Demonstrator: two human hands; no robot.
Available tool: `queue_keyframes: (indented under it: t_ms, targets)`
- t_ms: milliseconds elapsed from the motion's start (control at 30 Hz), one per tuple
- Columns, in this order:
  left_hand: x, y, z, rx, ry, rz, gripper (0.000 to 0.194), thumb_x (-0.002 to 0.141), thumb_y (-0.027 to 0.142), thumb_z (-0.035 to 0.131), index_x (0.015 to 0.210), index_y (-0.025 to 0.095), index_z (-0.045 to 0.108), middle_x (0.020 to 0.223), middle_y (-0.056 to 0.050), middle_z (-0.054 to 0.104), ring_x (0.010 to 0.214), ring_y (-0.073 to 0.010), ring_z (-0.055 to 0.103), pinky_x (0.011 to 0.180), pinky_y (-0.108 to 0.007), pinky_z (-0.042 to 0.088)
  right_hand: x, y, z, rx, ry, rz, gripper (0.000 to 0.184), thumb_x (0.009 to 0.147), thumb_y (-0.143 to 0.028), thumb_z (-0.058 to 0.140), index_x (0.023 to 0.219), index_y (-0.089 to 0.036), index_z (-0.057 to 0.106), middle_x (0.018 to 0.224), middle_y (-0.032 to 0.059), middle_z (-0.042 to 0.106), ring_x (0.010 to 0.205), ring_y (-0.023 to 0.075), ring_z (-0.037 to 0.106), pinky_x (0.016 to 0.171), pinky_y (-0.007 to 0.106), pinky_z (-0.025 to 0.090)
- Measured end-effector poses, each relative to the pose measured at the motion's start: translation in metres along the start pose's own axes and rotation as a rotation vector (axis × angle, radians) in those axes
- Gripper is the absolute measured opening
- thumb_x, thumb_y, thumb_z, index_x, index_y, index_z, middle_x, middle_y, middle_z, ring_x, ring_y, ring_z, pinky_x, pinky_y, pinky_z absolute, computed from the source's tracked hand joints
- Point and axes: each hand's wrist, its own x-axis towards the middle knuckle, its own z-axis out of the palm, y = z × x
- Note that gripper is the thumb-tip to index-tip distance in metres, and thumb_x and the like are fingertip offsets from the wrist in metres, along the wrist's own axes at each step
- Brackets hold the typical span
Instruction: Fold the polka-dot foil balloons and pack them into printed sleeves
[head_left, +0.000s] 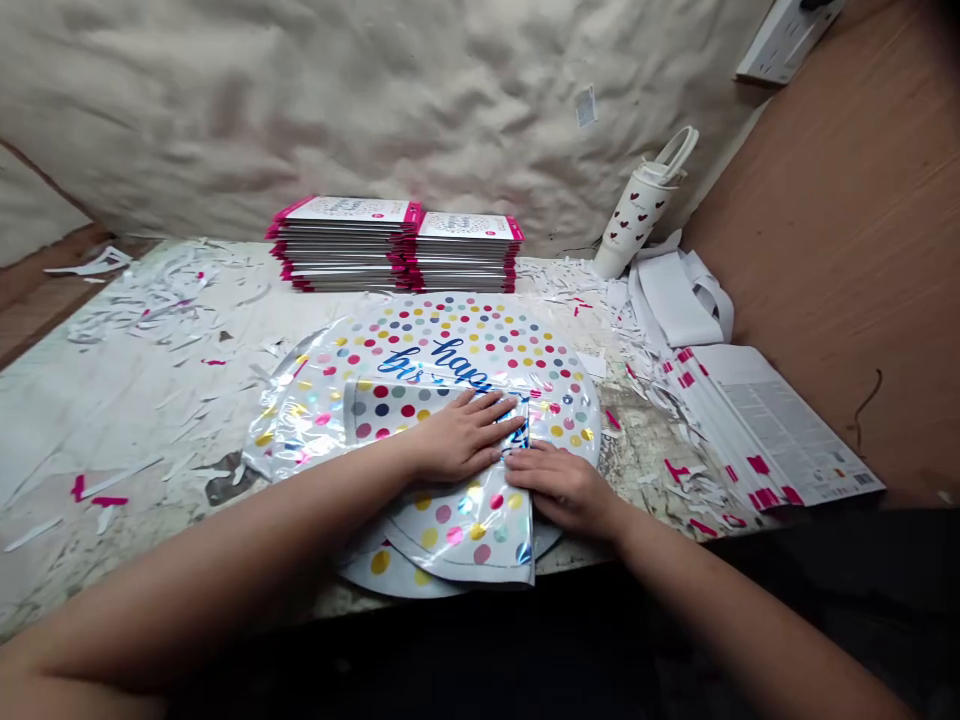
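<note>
Table (172, 390): front edge just nearer than both hands; scrap-strewn room left of left hand.
Dotted sheets (442, 320): beneath both hands, near rim at table's front edge.
Folded sheet (457, 545): under left palm; right edge under right fingers.
Packet stacks (397, 250): beyond both hands, bounding far side.
Left hand (465, 435): open, flat.
Right hand (566, 490): thumb hidden, can't tell if pinching.

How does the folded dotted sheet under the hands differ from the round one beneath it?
The folded sheet has a straight right edge; the round sheet curves on that side. The folded sheet covers less area, and the round sheet spreads out wider beyond it. Both are shiny white with multicoloured dots.
</note>
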Motion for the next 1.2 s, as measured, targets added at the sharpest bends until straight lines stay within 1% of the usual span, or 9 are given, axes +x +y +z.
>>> queue_keyframes:
  t_ms: [233, 433, 567, 667, 733, 833, 1000, 1100, 1200]
  targets:
    - [0.003, 0.014, 0.002, 0.029, 0.054, -0.128, 0.057, 0.088, 0.050, 0.031, 0.140, 0.031, 0.021, 0.150, -0.009, 0.014, 0.135, -0.0333, 0.015, 0.102, -0.057, 0.011, -0.016, 0.001, -0.009, 0.085, -0.064, -0.073, 0.025, 0.088, -0.023, 0.041, 0.092, -0.020, 0.065, 0.094, 0.0045, 0.070, 0.097, 0.0164, 0.061, 0.099, 0.038, 0.035]
    - [-0.067, -0.014, 0.007, 0.007, -0.067, -0.165, 0.062, 0.088, 0.043, 0.033, 0.143, 0.019, 0.016, 0.148, -0.007, 0.018, 0.136, -0.0226, 0.017, 0.109, -0.041, 0.012, 0.026, 0.014, -0.032, 0.229, -0.086, 0.695, 0.041, 0.088, -0.044, 0.036, 0.064, -0.017, 0.054, 0.060, -0.0010, 0.054, 0.057, 0.0114, 0.050, 0.053, 0.022, 0.039]
    - [-0.142, -0.029, -0.003, 0.038, 0.031, -0.429, 0.054, 0.088, 0.036, 0.033, 0.139, 0.020, 0.029, 0.144, -0.005, 0.032, 0.131, -0.0238, 0.030, 0.108, -0.043, 0.021, 0.059, 0.023, -0.033, 0.173, -0.183, 0.880, 0.039, 0.086, -0.043, 0.040, 0.061, -0.017, 0.055, 0.057, -0.0008, 0.051, 0.053, 0.0112, 0.048, 0.050, 0.022, 0.035]
    - [-0.158, -0.008, -0.011, 0.086, 0.314, -0.724, 0.048, 0.089, 0.033, 0.032, 0.134, 0.017, 0.039, 0.137, -0.007, 0.043, 0.125, -0.0255, 0.040, 0.103, -0.043, 0.033, 0.073, 0.027, -0.030, 0.114, -0.223, 0.926, 0.038, 0.084, -0.042, 0.043, 0.061, -0.017, 0.057, 0.060, 0.0015, 0.056, 0.053, 0.0124, 0.050, 0.050, 0.022, 0.036]
    - [-0.146, 0.021, -0.008, 0.163, 0.531, -0.663, 0.048, 0.090, 0.030, 0.032, 0.135, 0.015, 0.035, 0.141, -0.008, 0.038, 0.129, -0.0238, 0.035, 0.105, -0.041, 0.031, 0.077, 0.028, -0.030, 0.069, -0.237, 0.947, 0.038, 0.085, -0.041, 0.042, 0.061, -0.016, 0.058, 0.063, 0.0033, 0.060, 0.056, 0.0135, 0.053, 0.051, 0.023, 0.038]
    - [-0.115, 0.064, 0.015, 0.228, 0.391, -0.280, 0.050, 0.090, 0.035, 0.036, 0.134, 0.011, 0.038, 0.139, -0.013, 0.039, 0.129, -0.0254, 0.035, 0.104, -0.041, 0.032, 0.076, 0.020, -0.032, -0.001, -0.242, 0.969, 0.037, 0.086, -0.040, 0.042, 0.065, -0.016, 0.060, 0.070, 0.0063, 0.064, 0.064, 0.0170, 0.058, 0.057, 0.025, 0.041]
    - [-0.096, 0.082, 0.048, 0.275, 0.288, -0.317, 0.065, 0.087, 0.051, 0.035, 0.134, 0.006, 0.036, 0.140, -0.018, 0.035, 0.128, -0.0291, 0.034, 0.100, -0.040, 0.036, 0.069, -0.012, -0.009, -0.376, -0.037, 0.731, 0.045, 0.091, -0.040, 0.030, 0.124, -0.014, 0.049, 0.123, 0.0159, 0.054, 0.114, 0.0280, 0.047, 0.090, 0.041, 0.038]
    - [-0.101, 0.076, 0.050, 0.257, 0.289, -0.310, 0.065, 0.087, 0.051, 0.035, 0.136, 0.008, 0.034, 0.142, -0.017, 0.031, 0.131, -0.0277, 0.029, 0.103, -0.040, 0.031, 0.063, -0.017, 0.010, -0.407, -0.166, 0.436, 0.058, 0.090, -0.050, 0.027, 0.139, -0.019, 0.029, 0.145, 0.0076, 0.030, 0.134, 0.0246, 0.023, 0.107, 0.047, 0.017]
    - [-0.103, 0.075, 0.050, 0.231, 0.277, -0.321, 0.065, 0.088, 0.051, 0.034, 0.137, 0.009, 0.031, 0.142, -0.016, 0.031, 0.132, -0.0272, 0.026, 0.104, -0.040, 0.029, 0.051, -0.006, 0.007, -0.421, -0.236, 0.577, 0.071, 0.088, -0.057, 0.022, 0.142, -0.011, 0.020, 0.147, 0.0135, 0.020, 0.135, 0.0282, 0.017, 0.107, 0.053, 0.014]
